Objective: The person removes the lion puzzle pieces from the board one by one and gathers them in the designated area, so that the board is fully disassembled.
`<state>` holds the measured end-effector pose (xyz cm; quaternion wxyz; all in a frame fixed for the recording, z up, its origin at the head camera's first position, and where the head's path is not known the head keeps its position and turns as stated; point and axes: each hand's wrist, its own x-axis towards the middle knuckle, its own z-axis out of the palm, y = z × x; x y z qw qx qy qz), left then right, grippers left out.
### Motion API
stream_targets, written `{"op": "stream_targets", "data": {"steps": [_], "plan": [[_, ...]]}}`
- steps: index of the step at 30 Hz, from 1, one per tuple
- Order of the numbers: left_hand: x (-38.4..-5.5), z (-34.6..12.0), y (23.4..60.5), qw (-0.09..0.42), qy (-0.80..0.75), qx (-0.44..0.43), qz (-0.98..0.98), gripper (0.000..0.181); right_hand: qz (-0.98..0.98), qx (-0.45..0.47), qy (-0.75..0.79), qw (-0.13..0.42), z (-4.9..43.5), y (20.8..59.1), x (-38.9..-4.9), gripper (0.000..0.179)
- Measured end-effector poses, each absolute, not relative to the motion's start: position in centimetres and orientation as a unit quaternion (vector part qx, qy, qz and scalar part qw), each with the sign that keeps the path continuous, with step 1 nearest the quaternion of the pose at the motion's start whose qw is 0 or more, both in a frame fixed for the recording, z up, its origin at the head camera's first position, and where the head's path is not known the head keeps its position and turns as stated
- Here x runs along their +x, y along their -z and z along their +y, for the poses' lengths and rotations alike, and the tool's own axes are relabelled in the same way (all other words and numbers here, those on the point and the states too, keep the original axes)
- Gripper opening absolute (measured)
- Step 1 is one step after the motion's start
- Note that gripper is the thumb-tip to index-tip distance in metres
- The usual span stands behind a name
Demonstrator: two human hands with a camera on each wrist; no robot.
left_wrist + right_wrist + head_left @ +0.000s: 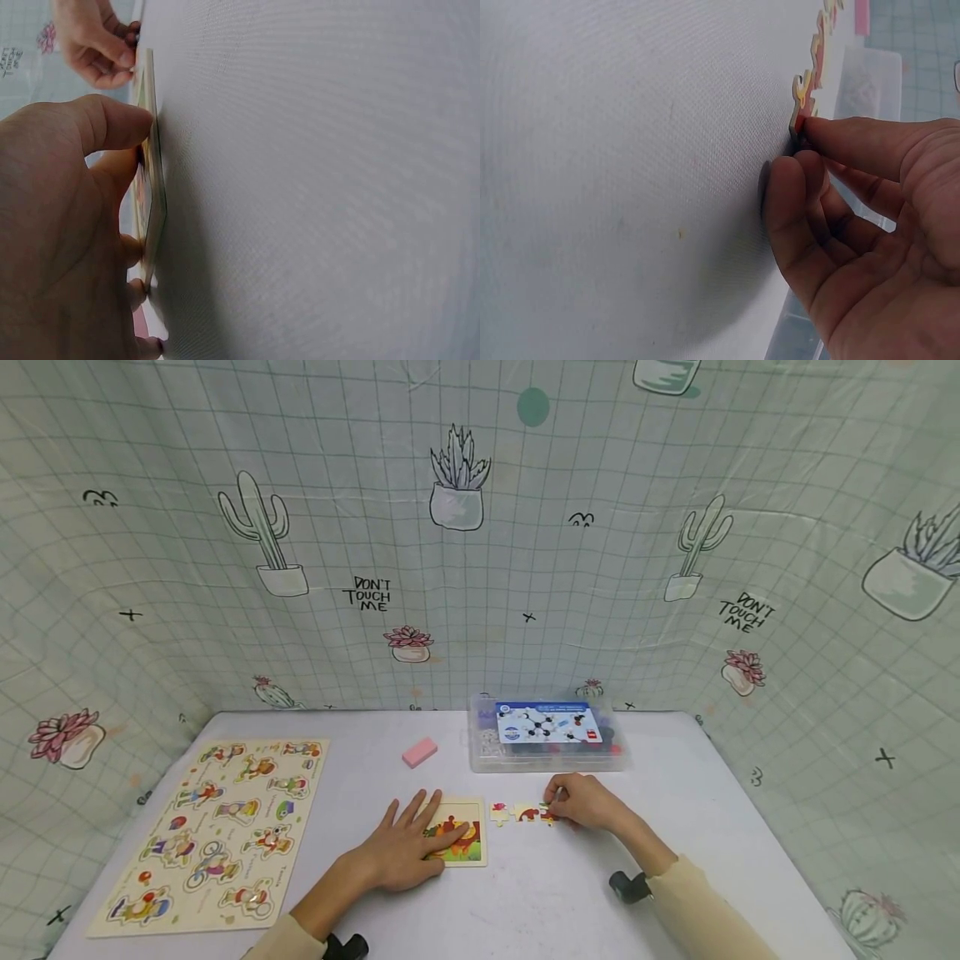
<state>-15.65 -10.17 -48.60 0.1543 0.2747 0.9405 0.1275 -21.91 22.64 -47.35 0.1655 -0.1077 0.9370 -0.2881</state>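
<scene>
A small square picture puzzle in a pale wooden frame [483, 839] lies on the white table. My left hand [401, 853] rests across its left part with the fingers spread; in the left wrist view the thumb touches the puzzle's near edge [155, 180]. Right of the frame, loose jigsaw pieces [501, 813] form a short row. My right hand [588, 802] pinches the red-and-yellow jigsaw piece [802, 101] at the row's right end between thumb and fingers. The fingertips hide part of that piece.
A clear plastic box [547, 763] with a blue-and-white label stands behind the row. Left of it lies a pink block [420, 752]. A large wooden picture board [217, 827] covers the table's left side. A patterned curtain [480, 568] hangs behind the table.
</scene>
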Motion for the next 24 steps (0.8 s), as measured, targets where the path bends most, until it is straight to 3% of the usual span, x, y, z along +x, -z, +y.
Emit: {"op": "stream_targets", "data": {"steps": [18,24], "plan": [[-15.50,-10.63,48.56,0.160,-0.155,0.281,0.934,0.052,0.944,-0.139,0.262,0.145,22.65,47.55,-21.98,0.009],[-15.67,-11.08,48.76,0.139,-0.161,0.297,0.931,0.051,0.949,-0.150,0.253,0.116,22.42,47.17,-22.22,0.003]]}}
